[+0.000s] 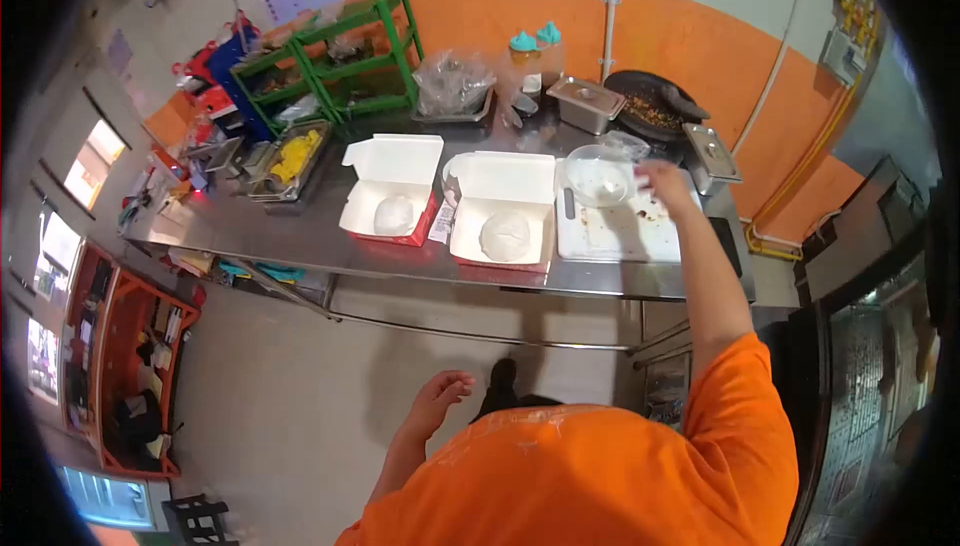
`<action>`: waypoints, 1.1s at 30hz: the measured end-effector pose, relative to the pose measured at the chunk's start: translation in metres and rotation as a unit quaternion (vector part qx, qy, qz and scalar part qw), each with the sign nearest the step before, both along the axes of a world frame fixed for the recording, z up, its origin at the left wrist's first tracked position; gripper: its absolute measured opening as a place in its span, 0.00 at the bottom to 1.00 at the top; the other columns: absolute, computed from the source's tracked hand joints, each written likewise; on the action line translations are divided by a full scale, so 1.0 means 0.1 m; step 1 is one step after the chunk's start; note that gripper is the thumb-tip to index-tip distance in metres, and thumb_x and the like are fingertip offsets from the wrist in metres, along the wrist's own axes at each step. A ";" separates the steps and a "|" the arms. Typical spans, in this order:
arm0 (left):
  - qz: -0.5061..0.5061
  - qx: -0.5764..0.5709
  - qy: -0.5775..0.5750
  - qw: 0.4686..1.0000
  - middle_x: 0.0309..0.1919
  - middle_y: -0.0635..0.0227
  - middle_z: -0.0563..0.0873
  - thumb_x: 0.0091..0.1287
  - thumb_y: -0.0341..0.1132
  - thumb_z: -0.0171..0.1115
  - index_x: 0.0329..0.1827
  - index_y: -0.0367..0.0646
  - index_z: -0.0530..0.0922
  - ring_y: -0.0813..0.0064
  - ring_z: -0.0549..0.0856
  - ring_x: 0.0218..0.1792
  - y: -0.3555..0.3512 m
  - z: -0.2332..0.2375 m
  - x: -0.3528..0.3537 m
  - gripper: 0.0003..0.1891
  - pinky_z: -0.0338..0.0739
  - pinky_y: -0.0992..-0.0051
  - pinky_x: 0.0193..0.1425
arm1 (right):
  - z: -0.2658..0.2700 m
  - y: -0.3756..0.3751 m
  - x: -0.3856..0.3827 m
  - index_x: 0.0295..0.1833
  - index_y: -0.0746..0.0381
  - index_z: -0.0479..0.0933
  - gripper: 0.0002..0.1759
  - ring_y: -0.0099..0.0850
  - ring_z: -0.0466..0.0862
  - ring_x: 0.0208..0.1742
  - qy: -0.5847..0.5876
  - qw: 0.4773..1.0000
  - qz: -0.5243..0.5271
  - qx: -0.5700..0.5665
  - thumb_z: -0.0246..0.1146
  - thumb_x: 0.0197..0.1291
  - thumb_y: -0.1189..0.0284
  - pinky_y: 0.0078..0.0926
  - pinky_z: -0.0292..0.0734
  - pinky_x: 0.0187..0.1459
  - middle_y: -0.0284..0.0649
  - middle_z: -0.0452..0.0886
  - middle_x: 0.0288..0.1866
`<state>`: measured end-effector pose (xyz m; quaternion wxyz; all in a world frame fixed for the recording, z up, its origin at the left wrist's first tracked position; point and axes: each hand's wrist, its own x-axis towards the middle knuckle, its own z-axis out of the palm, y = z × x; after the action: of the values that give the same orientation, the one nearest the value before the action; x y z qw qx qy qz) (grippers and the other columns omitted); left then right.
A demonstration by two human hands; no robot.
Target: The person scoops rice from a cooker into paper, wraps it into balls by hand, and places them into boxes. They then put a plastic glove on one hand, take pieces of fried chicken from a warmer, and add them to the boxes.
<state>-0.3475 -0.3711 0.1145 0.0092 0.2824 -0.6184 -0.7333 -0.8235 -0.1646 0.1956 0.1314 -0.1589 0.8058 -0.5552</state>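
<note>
My right hand (662, 182) reaches out over the steel counter (300, 236), touching the rim of a clear plastic bowl (598, 178) that rests on a white cutting board (615, 231). Whether the fingers grip the bowl I cannot tell. My left hand (440, 396) hangs loose by my side above the floor, fingers apart, holding nothing. Two open white takeaway boxes (392, 196) (503, 214) lie left of the board, each with a mound of white rice in it.
Behind the board stand a dark pan of fried food (650, 104), lidded steel containers (587, 103) (712, 154) and two teal-capped bottles (534, 46). A tray of yellow food (292, 156) and a green rack (345, 61) sit at the left. A dark cabinet (860, 346) is on my right.
</note>
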 end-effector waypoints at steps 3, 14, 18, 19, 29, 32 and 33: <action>-0.043 0.033 0.036 0.998 0.42 0.67 0.82 0.67 0.30 0.55 0.51 0.39 0.75 0.77 0.80 0.43 -0.54 -0.09 -0.45 0.12 0.75 0.74 0.45 | -0.12 -0.50 -0.92 0.46 0.65 0.79 0.17 0.25 0.82 0.31 0.047 0.997 -0.050 -0.032 0.58 0.59 0.64 0.26 0.76 0.32 0.40 0.82 0.40; -0.186 0.111 0.155 0.964 0.35 0.69 0.81 0.67 0.30 0.56 0.44 0.40 0.77 0.81 0.77 0.31 -1.46 0.52 -2.18 0.06 0.73 0.78 0.38 | -0.83 -0.56 -1.97 0.45 0.63 0.80 0.16 0.48 0.80 0.48 0.166 0.904 -0.035 0.393 0.55 0.50 0.72 0.37 0.74 0.51 0.54 0.81 0.44; -0.188 -0.367 0.181 0.893 0.31 0.68 0.79 0.60 0.31 0.61 0.38 0.43 0.77 0.71 0.77 0.30 -1.58 0.34 -2.19 0.05 0.72 0.71 0.39 | -0.65 -0.31 -1.83 0.38 0.63 0.80 0.12 0.51 0.81 0.40 0.341 0.837 -0.156 0.399 0.55 0.56 0.68 0.45 0.75 0.41 0.51 0.81 0.33; -0.192 -0.480 0.211 0.829 0.35 0.64 0.79 0.60 0.31 0.61 0.41 0.42 0.76 0.66 0.78 0.35 -1.62 0.24 -2.13 0.09 0.72 0.68 0.43 | -0.63 -0.15 -1.85 0.38 0.64 0.79 0.12 0.51 0.80 0.43 0.305 0.819 -0.210 0.438 0.55 0.57 0.68 0.43 0.75 0.43 0.53 0.81 0.36; -0.081 -0.327 0.169 0.926 0.54 0.47 0.66 0.59 0.30 0.62 0.60 0.33 0.59 0.49 0.67 0.55 -1.19 -0.27 -2.16 0.29 0.62 0.59 0.62 | -0.21 0.33 0.13 0.37 0.64 0.74 0.06 0.16 0.69 0.30 0.112 0.957 -0.259 -0.066 0.57 0.64 0.72 0.14 0.63 0.33 0.29 0.73 0.29; -0.028 -0.472 0.232 0.850 0.55 0.48 0.67 0.55 0.28 0.65 0.59 0.34 0.60 0.53 0.67 0.56 -1.15 -0.07 -2.13 0.31 0.63 0.62 0.61 | -0.11 0.20 0.78 0.36 0.62 0.74 0.05 0.15 0.67 0.29 0.103 0.960 -0.238 -0.102 0.57 0.64 0.73 0.13 0.61 0.31 0.29 0.73 0.29; -0.007 -0.539 0.248 0.805 0.55 0.48 0.67 0.54 0.28 0.65 0.59 0.34 0.60 0.54 0.67 0.56 -1.12 0.01 -2.09 0.31 0.63 0.62 0.61 | -0.05 0.13 0.98 0.35 0.62 0.73 0.05 0.15 0.67 0.29 0.107 0.962 -0.226 -0.111 0.57 0.64 0.73 0.14 0.61 0.31 0.28 0.73 0.29</action>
<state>-0.5569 -0.4829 0.1154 0.3077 0.0361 -0.8926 -0.3276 -0.7259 -0.1517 0.1903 -0.1032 -0.0445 0.7634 -0.6361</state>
